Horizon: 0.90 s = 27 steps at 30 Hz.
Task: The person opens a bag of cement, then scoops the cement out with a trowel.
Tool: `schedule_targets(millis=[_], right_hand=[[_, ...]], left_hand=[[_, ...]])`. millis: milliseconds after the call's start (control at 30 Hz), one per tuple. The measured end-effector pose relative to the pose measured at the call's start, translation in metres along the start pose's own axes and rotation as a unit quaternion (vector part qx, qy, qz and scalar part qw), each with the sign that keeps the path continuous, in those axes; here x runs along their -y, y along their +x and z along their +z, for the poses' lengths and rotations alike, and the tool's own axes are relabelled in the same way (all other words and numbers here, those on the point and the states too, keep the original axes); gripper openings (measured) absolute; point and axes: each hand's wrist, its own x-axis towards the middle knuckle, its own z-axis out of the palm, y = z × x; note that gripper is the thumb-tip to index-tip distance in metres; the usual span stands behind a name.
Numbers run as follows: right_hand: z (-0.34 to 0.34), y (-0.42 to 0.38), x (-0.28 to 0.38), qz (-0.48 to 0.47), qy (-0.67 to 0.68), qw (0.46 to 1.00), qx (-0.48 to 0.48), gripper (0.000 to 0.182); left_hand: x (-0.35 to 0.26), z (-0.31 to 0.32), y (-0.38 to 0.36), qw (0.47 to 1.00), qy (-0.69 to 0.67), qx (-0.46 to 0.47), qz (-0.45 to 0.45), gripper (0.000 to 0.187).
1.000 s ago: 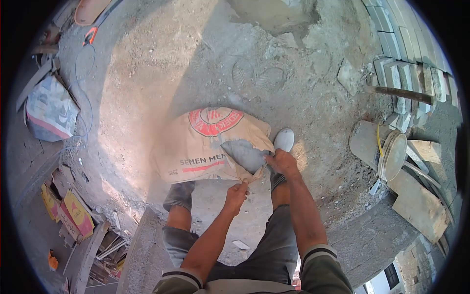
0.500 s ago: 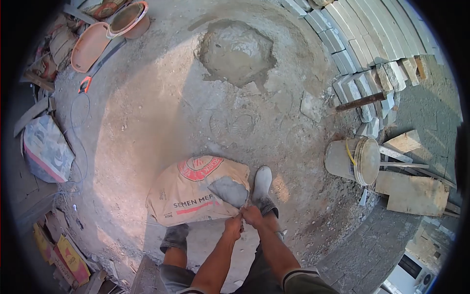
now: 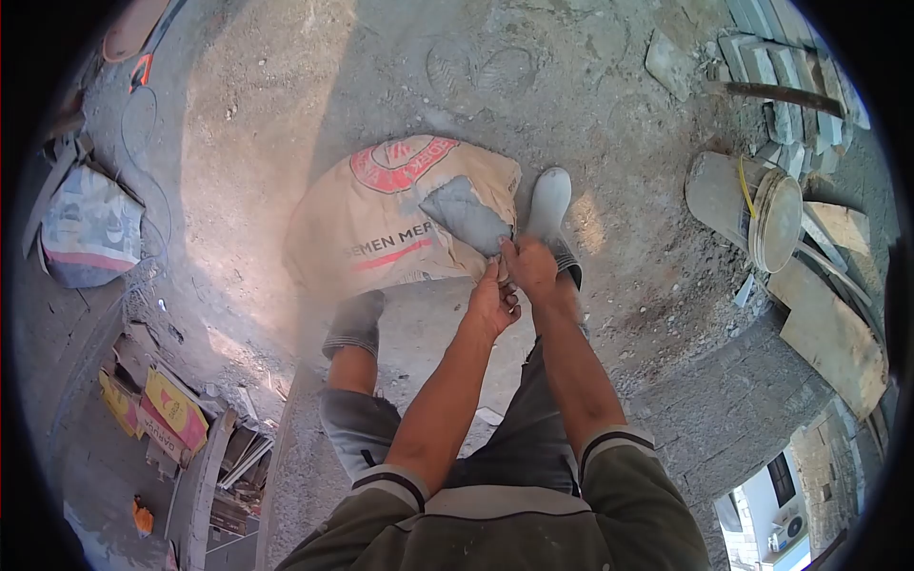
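A brown paper cement sack with red and black print lies on the ground in front of my feet. Its upper side is torn, and grey cement shows through the hole. My left hand pinches the sack's near right corner between thumb and finger, its other fingers curled. Right beside it, my right hand is closed on the torn paper edge of the same corner. A pale boot on my foot stands just right of the sack.
To the right lies a dirty bucket on its side, with boards behind it. Stacked blocks stand at upper right. At left are a crumpled sack and an orange saw handle.
The view has tipped downward, so the sack sits higher and the wet grey patch is out of sight. The tear shows more grey cement. Both hands remain at the sack's corner.
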Motion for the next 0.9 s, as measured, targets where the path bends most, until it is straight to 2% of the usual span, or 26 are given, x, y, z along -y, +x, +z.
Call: schedule_targets(millis=[33, 67, 167, 233, 267, 333, 367, 433, 567, 633, 700, 800, 867, 900], right_hand=[[0.0, 0.009, 0.0, -0.016, -0.073, 0.997, 0.018, 0.047], [0.001, 0.015, -0.003, -0.014, -0.076, 0.997, 0.027, 0.047], [0.012, 0.027, -0.017, -0.018, -0.109, 0.993, 0.039, 0.039], [0.032, 0.028, -0.036, -0.126, -0.132, 0.983, 0.031, 0.035], [0.031, 0.026, -0.034, -0.124, -0.13, 0.983, 0.036, 0.035], [0.026, 0.021, -0.03, -0.185, -0.111, 0.976, -0.011, 0.032], [0.032, 0.024, -0.033, -0.184, -0.11, 0.977, -0.008, 0.032], [0.042, 0.03, -0.043, -0.131, -0.019, 0.991, -0.032, 0.033], [0.032, 0.038, -0.052, -0.134, -0.022, 0.991, -0.017, 0.035], [0.011, 0.042, -0.047, -0.077, 0.038, 0.996, -0.021, 0.036], [0.005, 0.046, -0.04, -0.065, 0.042, 0.997, -0.012, 0.036], [0.012, 0.044, -0.04, -0.037, 0.069, 0.997, 0.004, 0.039], [0.011, 0.046, -0.04, -0.027, 0.093, 0.995, 0.004, 0.043], [0.009, 0.044, -0.041, -0.029, 0.07, 0.997, 0.004, 0.041]], left_hand=[[0.002, 0.003, 0.008, 0.998, -0.038, 0.041, 0.006, 0.023], [0.005, 0.002, 0.024, 0.998, -0.049, 0.047, 0.019, 0.022], [0.008, -0.002, 0.026, 0.998, -0.009, 0.017, 0.059, 0.019], [0.013, -0.006, 0.015, 0.997, -0.007, 0.012, 0.074, 0.021], [0.015, -0.006, 0.011, 0.996, 0.0, 0.017, 0.092, 0.022], [0.016, -0.007, 0.006, 0.995, 0.014, 0.011, 0.098, 0.023], [0.016, -0.007, 0.004, 0.994, 0.026, 0.011, 0.108, 0.025], [0.018, -0.006, 0.0, 0.993, 0.022, 0.007, 0.116, 0.025], [0.024, -0.006, -0.016, 0.989, 0.049, 0.009, 0.14, 0.025], [0.037, -0.043, -0.011, 0.99, 0.054, 0.008, 0.132, 0.025], [0.029, -0.059, -0.017, 0.99, 0.067, 0.003, 0.127, 0.026], [0.021, -0.07, -0.025, 0.982, 0.142, -0.005, 0.124, 0.025], [0.016, -0.069, -0.023, 0.965, 0.22, 0.037, 0.141, 0.022], [0.015, -0.072, -0.022, 0.965, 0.217, 0.039, 0.145, 0.022]])
